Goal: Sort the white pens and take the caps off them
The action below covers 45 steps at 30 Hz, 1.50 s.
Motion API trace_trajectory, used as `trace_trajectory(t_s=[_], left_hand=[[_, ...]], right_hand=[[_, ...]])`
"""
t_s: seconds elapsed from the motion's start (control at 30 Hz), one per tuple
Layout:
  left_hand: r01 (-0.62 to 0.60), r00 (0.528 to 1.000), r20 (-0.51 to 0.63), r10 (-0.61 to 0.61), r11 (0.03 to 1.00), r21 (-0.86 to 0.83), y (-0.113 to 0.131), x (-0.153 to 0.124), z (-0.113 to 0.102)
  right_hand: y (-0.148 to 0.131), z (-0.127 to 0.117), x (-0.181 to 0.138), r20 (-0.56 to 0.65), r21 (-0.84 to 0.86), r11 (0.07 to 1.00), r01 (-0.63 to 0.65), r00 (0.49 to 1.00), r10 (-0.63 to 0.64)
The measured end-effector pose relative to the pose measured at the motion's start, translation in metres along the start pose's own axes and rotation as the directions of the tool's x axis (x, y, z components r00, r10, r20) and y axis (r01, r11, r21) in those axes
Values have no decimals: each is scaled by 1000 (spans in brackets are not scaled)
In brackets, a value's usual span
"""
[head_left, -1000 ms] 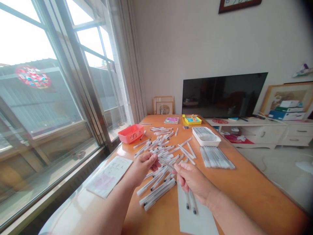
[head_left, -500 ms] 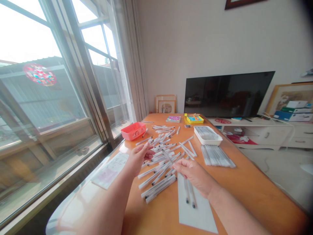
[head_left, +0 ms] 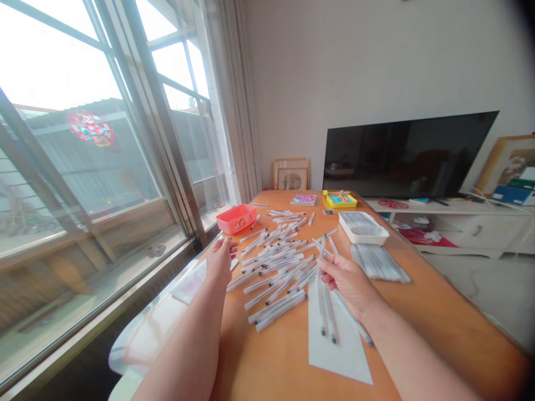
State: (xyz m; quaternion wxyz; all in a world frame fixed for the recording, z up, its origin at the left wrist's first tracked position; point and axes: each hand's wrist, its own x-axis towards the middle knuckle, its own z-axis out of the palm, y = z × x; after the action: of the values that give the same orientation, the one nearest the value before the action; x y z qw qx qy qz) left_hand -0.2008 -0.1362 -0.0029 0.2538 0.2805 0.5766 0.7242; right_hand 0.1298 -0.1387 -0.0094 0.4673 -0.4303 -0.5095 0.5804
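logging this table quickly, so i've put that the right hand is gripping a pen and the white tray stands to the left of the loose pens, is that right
Not quite: the head view shows the white tray to the right of the loose pens. The right hand is gripping a pen, as you put.

A living room in a home was seen.
A big black TV (head_left: 409, 156) was set on a low white cupboard (head_left: 478, 229), and framed pictures (head_left: 290, 177) were propped up near the plain wall (head_left: 292, 72). A long curtain (head_left: 242, 106) was hung beside tall windows (head_left: 137, 184), and a round red sticker (head_left: 91, 128) was seen on the glass. A brown table (head_left: 434, 317) was placed close by.
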Motion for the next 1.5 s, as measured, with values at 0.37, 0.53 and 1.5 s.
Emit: trace_trajectory(t_s=[0.37,0.53,1.5], left_hand=[[-13,952,-305,15,1000,8,11,25,-13],[-15,986,-157,62,960,280,0,32,-5],[-252,944,324,56,757,604,-35,33,91]], right_hand=[[5,-3,7,-207,26,997,74,976,-67],[4,1,6,-223,36,998,50,974,-41],[0,1,4,-258,49,995,92,963,-76]])
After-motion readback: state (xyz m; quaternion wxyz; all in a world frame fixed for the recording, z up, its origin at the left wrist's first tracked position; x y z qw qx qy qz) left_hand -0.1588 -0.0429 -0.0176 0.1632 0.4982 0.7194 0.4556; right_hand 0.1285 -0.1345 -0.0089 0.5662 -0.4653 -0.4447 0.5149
